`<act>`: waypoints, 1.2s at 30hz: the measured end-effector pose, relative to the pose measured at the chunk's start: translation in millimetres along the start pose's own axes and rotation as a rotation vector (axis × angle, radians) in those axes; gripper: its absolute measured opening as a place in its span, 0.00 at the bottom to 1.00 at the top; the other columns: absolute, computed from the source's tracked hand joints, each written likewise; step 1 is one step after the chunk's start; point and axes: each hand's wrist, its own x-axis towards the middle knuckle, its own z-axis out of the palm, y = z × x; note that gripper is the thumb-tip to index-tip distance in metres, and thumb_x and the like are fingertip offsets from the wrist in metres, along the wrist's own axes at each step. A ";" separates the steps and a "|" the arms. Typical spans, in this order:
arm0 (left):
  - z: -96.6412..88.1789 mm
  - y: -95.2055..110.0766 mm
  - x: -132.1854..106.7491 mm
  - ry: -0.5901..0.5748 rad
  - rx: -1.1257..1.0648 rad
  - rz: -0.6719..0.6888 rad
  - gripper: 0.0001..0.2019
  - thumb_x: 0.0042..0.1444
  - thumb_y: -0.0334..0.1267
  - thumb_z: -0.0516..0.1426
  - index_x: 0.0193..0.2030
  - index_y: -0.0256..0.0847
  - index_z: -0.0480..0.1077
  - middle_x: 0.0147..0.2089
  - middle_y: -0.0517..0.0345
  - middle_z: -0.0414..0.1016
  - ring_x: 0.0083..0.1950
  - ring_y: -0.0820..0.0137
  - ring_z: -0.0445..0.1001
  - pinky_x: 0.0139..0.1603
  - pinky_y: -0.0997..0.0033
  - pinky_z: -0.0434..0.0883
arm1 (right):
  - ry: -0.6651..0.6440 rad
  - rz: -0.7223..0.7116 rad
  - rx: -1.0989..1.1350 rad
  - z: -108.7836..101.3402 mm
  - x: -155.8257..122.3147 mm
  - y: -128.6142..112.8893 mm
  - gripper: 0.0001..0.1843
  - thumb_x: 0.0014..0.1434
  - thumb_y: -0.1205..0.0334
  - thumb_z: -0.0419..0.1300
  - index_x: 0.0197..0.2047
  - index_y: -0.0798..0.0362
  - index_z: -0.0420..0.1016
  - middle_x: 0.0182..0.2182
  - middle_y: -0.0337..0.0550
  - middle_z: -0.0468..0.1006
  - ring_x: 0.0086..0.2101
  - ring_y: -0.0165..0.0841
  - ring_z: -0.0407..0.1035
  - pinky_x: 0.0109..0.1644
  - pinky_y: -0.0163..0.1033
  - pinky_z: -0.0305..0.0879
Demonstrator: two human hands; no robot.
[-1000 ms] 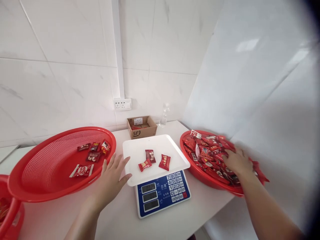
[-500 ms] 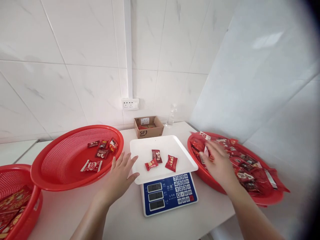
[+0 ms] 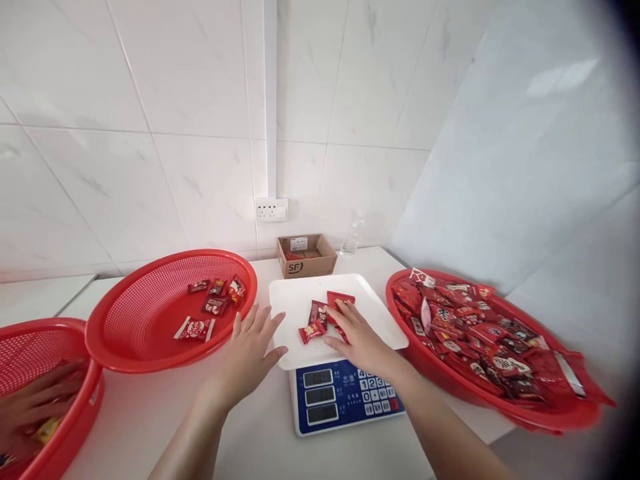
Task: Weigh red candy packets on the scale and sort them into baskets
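My left hand (image 3: 253,353) is open, fingers spread, between the red basket (image 3: 123,353) and the left edge of the white scale tray (image 3: 290,293). It holds nothing. Over the tray is my right hand (image 3: 363,337), thumb and fingers apart, its fingertips at a red snack packet (image 3: 341,297). Beside it lie a dark red packet (image 3: 318,312) and a small red packet (image 3: 312,331). Another red packet is mostly hidden under my right hand. The blue scale (image 3: 330,413) shows lit digits, too faint to read surely.
To the right stands a red basket (image 3: 500,400) heaped with snack packets. Several packets lie in the left basket. Another person's hand (image 3: 40,407) reaches into a third red basket (image 3: 85,427) at far left. Behind the tray are a cardboard box (image 3: 310,267) and a clear plastic bottle (image 3: 353,237).
My right hand has moved left from the right basket to the tray, bringing a red packet. My left hand stays beside the tray. Another person's hand has appeared in the far-left basket.
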 end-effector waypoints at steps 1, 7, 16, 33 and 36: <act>0.0 0.0 -0.1 -0.002 0.001 0.000 0.26 0.63 0.46 0.48 0.67 0.47 0.53 0.71 0.49 0.47 0.71 0.53 0.37 0.66 0.39 0.42 | -0.015 -0.016 -0.024 3.7 2.3 -6.5 0.40 0.56 0.36 0.50 0.67 0.45 0.52 0.68 0.50 0.43 0.66 0.50 0.33 0.64 0.60 0.42; -0.1 -1.1 0.7 -0.001 0.013 0.001 0.26 0.62 0.46 0.48 0.67 0.48 0.53 0.71 0.49 0.48 0.71 0.54 0.37 0.66 0.40 0.41 | -0.061 -0.091 -0.119 10.3 16.5 -28.4 0.33 0.55 0.35 0.52 0.60 0.39 0.64 0.68 0.45 0.45 0.65 0.54 0.33 0.63 0.65 0.38; 7.1 -8.5 1.9 0.055 0.047 0.035 0.25 0.62 0.46 0.49 0.66 0.48 0.55 0.70 0.49 0.51 0.71 0.53 0.41 0.65 0.38 0.45 | 0.008 -0.201 -0.003 -3.6 12.8 -8.5 0.27 0.55 0.55 0.59 0.59 0.43 0.66 0.66 0.46 0.52 0.65 0.48 0.38 0.64 0.63 0.39; 32.9 -24.9 11.1 0.178 0.093 0.083 0.26 0.61 0.52 0.46 0.65 0.49 0.58 0.67 0.49 0.58 0.70 0.52 0.45 0.64 0.39 0.46 | 0.170 0.638 -0.467 -75.4 -111.9 177.3 0.21 0.55 0.57 0.56 0.52 0.51 0.72 0.56 0.53 0.69 0.55 0.50 0.62 0.52 0.52 0.62; 34.4 -25.1 11.0 0.182 0.103 0.085 0.26 0.61 0.52 0.46 0.65 0.49 0.58 0.67 0.49 0.57 0.70 0.52 0.44 0.64 0.39 0.46 | 0.211 0.588 -0.425 -72.5 -108.7 175.9 0.17 0.55 0.60 0.55 0.48 0.50 0.73 0.50 0.49 0.73 0.49 0.43 0.67 0.51 0.45 0.63</act>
